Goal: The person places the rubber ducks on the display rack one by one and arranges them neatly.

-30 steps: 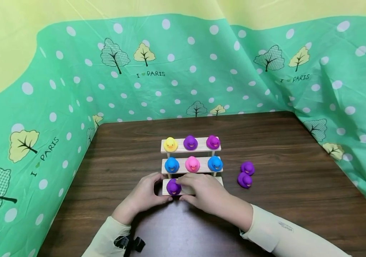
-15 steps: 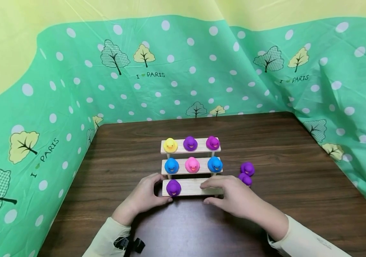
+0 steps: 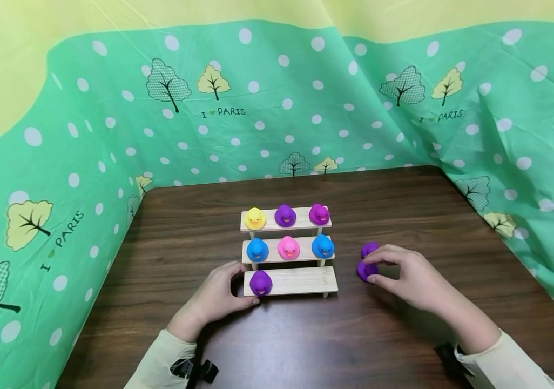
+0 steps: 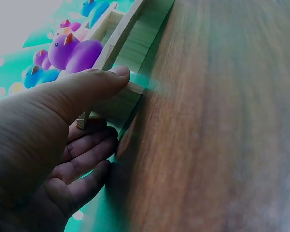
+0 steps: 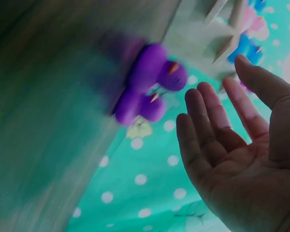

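My left hand (image 3: pixel 216 294) holds the left end of a three-tier wooden stand (image 3: pixel 303 281), its thumb at the front edge of the lowest step. On that step, at the left, sits a purple rubber duck (image 3: pixel 261 283), also seen above the thumb in the left wrist view. Off to the right, my right hand (image 3: pixel 415 278) reaches over two purple rubber ducks on the table, thumb and fingers spread around the nearer duck (image 3: pixel 362 272). The farther duck (image 3: pixel 369 249) is partly covered. In the right wrist view the fingers are extended, apart from both ducks (image 5: pixel 147 67).
The middle step bears a blue duck (image 3: pixel 257 250), a pink duck (image 3: pixel 289 247) and another blue one. A yellow duck (image 3: pixel 255 218) and two purple ducks stand on the top step. Green dotted cloth (image 3: pixel 238 135) rises around the dark wooden table (image 3: pixel 184 227).
My right hand has moved right, from beside the purple duck on the lowest step to the two loose purple ducks. My left hand keeps its place on the stand.
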`<action>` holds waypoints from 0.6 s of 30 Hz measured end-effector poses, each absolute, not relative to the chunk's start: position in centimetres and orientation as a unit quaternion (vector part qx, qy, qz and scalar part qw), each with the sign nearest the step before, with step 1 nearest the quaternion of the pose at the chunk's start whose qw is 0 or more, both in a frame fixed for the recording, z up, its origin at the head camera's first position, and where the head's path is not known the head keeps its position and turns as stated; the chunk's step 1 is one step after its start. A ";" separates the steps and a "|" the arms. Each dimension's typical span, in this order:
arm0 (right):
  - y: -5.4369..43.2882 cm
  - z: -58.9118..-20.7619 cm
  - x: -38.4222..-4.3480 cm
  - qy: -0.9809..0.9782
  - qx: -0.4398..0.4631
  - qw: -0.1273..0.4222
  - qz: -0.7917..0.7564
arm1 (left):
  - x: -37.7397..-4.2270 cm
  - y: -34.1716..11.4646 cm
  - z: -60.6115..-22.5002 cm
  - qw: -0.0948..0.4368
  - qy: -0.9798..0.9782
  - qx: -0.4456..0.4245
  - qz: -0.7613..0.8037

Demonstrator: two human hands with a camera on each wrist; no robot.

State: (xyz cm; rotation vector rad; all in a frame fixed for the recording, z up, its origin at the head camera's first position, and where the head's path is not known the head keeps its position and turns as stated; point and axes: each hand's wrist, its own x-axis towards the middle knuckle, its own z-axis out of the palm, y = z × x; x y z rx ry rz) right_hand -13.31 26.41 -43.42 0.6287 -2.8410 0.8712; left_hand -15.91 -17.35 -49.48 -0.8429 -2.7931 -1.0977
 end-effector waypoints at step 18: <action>27.9 -44.9 -14.4 -0.941 0.246 0.007 0.234 | -16.0 -17.4 -49.7 0.013 -0.894 -0.271 -0.356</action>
